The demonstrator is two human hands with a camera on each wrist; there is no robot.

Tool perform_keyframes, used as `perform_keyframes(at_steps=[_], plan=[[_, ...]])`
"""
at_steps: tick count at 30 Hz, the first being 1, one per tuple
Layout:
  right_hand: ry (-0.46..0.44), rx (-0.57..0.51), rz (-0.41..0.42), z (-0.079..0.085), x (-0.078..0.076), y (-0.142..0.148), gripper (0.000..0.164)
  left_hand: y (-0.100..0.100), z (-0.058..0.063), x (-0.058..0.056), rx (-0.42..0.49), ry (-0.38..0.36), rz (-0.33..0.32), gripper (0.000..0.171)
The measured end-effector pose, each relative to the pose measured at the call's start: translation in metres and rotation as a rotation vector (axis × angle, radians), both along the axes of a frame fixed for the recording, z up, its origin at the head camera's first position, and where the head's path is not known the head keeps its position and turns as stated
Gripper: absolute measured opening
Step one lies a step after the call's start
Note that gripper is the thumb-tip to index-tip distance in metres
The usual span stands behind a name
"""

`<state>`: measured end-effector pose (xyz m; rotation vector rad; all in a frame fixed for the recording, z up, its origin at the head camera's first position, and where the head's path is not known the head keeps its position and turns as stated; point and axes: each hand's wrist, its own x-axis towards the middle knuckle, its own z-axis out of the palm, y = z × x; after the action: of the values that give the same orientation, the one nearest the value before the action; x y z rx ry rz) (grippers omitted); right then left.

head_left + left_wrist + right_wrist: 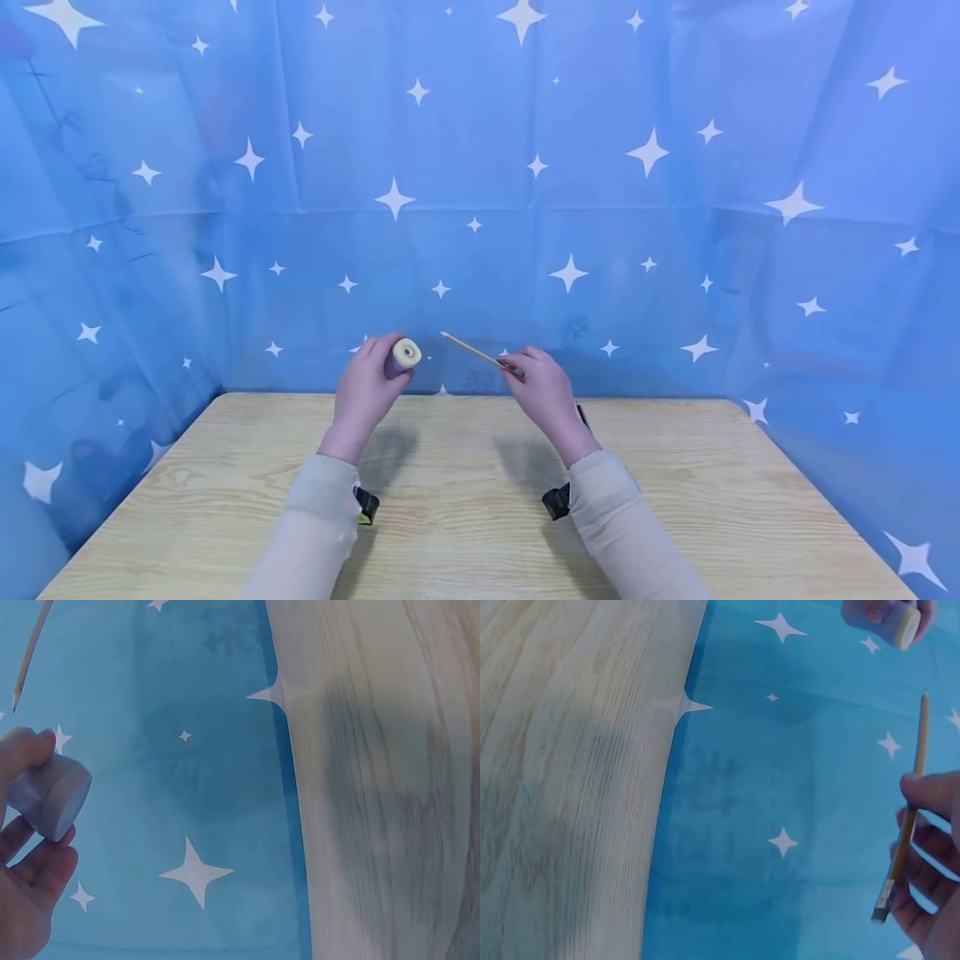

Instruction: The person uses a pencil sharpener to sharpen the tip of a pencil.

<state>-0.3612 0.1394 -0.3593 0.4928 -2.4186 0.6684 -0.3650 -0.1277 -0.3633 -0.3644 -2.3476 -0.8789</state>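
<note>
My left hand (369, 385) grips a small lavender pencil sharpener (56, 791) between thumb and fingers. Its cream end (407, 353), with a dark round hole in the middle, faces toward the right hand. Opposite it, my right hand (542, 390) pinches a yellow pencil (917, 761) partway along its length. The pencil's sharpened tip points up and left toward the sharpener, with a gap between the two. In the right wrist view, the metal band and eraser end (883, 904) stick out below the fingers. Both hands are raised above the far part of the table.
A light wood-grain table (465, 500) lies under both forearms, and their shadows fall on it. Behind and at both sides hangs a blue curtain (480, 125) with white stars. Each wrist bears a black camera (557, 502) at the sleeve cuff.
</note>
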Motion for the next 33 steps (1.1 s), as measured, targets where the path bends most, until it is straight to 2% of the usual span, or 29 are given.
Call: perform_keyframes(at_steps=[5, 9, 21, 27, 33], plan=[[-0.015, -0.011, -0.024, -0.001, 0.001, 0.002, 0.016, -0.002, -0.003, 0.002, 0.014, -0.070, 0.002, 0.055], [-0.019, -0.003, -0.036, -0.001, 0.001, 0.003, 0.016, -0.002, -0.001, 0.002, 0.025, -0.093, 0.005, 0.055], [-0.045, -0.030, -0.037, 0.001, 0.001, 0.006, 0.020, -0.007, 0.002, 0.001, 0.049, -0.089, -0.003, 0.053], [-0.063, -0.033, -0.046, -0.001, 0.002, 0.010, 0.021, -0.008, 0.004, 0.003, 0.048, -0.101, 0.014, 0.053], [-0.081, -0.040, -0.058, -0.003, 0.001, 0.014, 0.020, -0.009, 0.004, 0.003, 0.045, -0.081, 0.030, 0.052]])
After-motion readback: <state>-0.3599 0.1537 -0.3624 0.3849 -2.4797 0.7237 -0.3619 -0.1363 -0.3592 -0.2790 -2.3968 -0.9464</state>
